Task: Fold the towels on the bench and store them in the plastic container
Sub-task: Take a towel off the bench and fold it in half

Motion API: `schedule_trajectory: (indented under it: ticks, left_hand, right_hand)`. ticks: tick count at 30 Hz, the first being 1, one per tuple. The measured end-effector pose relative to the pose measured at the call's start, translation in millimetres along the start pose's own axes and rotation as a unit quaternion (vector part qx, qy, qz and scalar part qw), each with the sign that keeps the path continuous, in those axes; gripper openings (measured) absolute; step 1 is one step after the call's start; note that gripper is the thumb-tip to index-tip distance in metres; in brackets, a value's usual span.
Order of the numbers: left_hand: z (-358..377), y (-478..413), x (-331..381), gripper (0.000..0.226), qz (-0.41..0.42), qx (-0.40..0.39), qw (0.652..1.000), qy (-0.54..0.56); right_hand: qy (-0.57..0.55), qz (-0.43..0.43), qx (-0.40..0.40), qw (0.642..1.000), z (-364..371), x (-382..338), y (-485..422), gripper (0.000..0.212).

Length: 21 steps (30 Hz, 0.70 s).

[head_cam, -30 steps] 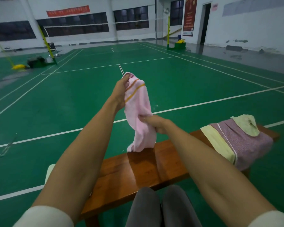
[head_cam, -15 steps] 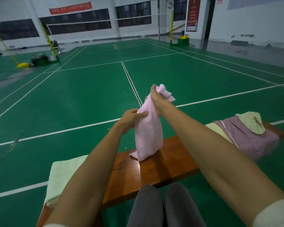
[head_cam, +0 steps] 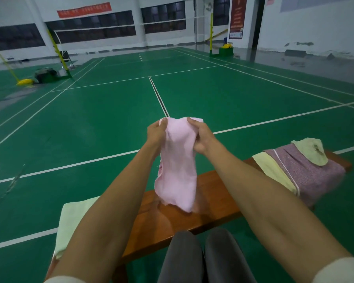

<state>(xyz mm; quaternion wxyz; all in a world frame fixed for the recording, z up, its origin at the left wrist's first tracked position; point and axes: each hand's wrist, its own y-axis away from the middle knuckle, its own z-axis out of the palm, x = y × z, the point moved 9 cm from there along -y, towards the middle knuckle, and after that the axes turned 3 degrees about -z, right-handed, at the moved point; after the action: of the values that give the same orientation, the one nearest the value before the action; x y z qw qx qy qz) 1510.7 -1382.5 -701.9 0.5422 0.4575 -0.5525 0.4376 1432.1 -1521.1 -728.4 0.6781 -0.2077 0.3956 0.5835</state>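
A pink towel hangs in front of me, its lower end touching the wooden bench. My left hand grips its top left corner and my right hand grips its top right corner, both at the same height. On the right end of the bench lie a purple towel, a pale yellow towel beside it and a small yellow-green cloth on top. A light green towel lies on the bench's left end, partly behind my left forearm. No plastic container is in view.
My knees in grey trousers are just in front of the bench. Green badminton court floor with white lines stretches beyond. Net posts and yellow bases stand far back near the walls.
My hands have come level at the towel's top edge: the left moved up from the towel's side to a corner, and the right shifted to the other corner, spreading the towel wider.
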Motion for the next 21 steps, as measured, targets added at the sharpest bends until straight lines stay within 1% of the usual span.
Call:
schedule_trajectory:
  ticks: [3,5,7,9,10,11,12,14,15,16,17,18,19,21]
  left_hand:
    - [10,1,10,0.024,-0.004,0.001,0.999,0.048]
    - [5,-3,11,0.023,-0.011,0.017,0.997,0.071]
    - [-8,-8,9,0.025,-0.012,0.044,0.996,0.077]
    - [-25,-14,2,0.024,-0.023,0.075,0.994,0.071]
    - [-34,-15,-3,0.025,-0.035,0.086,0.994,0.057]
    - [-44,-15,-8,0.030,-0.046,0.100,0.993,0.044]
    - [-53,-15,-13,0.034,-0.058,0.114,0.991,0.034]
    - [-69,-17,-25,0.038,-0.093,0.123,0.988,0.021]
    - [-74,-19,-33,0.043,-0.120,0.115,0.986,0.020]
    - [-76,-20,-40,0.052,-0.154,0.090,0.984,0.014]
    - [-75,-22,-49,0.058,-0.183,0.054,0.982,0.007]
    - [-72,-21,-49,0.058,-0.196,0.022,0.980,-0.004]
    - [-71,-21,-48,0.055,-0.194,0.008,0.981,-0.008]
    - [-77,-25,-39,0.056,-0.163,0.030,0.986,0.008]
  right_hand:
    - [-0.074,0.008,-0.007,0.997,-1,24,8,0.051]
    - [-0.120,0.018,-0.022,0.992,-4,40,13,0.059]
    - [-0.144,0.014,-0.012,0.989,-12,46,15,0.060]
    - [-0.146,0.005,0.012,0.989,-23,39,14,0.043]
    - [-0.138,-0.007,0.030,0.990,-29,31,14,0.033]
    - [-0.131,-0.024,0.047,0.990,-37,22,11,0.028]
    - [-0.114,-0.038,0.061,0.991,-44,14,8,0.031]
    - [-0.035,-0.037,0.079,0.996,-51,1,6,0.052]
    - [0.022,-0.030,0.080,0.996,-50,-5,6,0.061]
    - [0.070,-0.022,0.086,0.994,-48,-11,7,0.066]
    - [0.087,-0.024,0.093,0.992,-46,-19,6,0.069]
    - [0.078,-0.042,0.106,0.990,-46,-30,3,0.071]
    - [0.044,-0.064,0.120,0.990,-48,-43,-1,0.072]
    - [-0.008,-0.095,0.136,0.986,-51,-61,-4,0.067]
